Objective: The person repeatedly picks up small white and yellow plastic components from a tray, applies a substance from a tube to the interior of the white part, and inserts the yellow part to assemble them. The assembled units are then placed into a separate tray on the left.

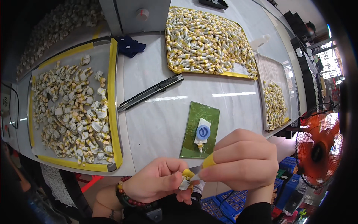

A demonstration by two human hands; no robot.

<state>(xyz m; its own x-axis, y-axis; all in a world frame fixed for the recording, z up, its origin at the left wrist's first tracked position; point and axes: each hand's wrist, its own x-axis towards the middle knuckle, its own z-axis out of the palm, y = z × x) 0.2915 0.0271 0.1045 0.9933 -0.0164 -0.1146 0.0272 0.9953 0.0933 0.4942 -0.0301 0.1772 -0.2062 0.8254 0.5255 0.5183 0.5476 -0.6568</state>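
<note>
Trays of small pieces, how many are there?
3 clear ones: the left tray, the back tray and the right tray beside it. The dark upper left may hide more.

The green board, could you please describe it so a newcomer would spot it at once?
On the pale table, find the big yellow-edged tray at the left. The green board lies right of it, just beyond the right hand. It is a flat rectangle bearing a round blue piece, the only green thing there.

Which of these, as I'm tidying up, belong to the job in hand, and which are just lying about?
Probably the job's: white piece in the left hand; left tray; far tray; right tray; green board; blue disc.

Probably lying about: black cutter knife; dark blue cloth.
</note>
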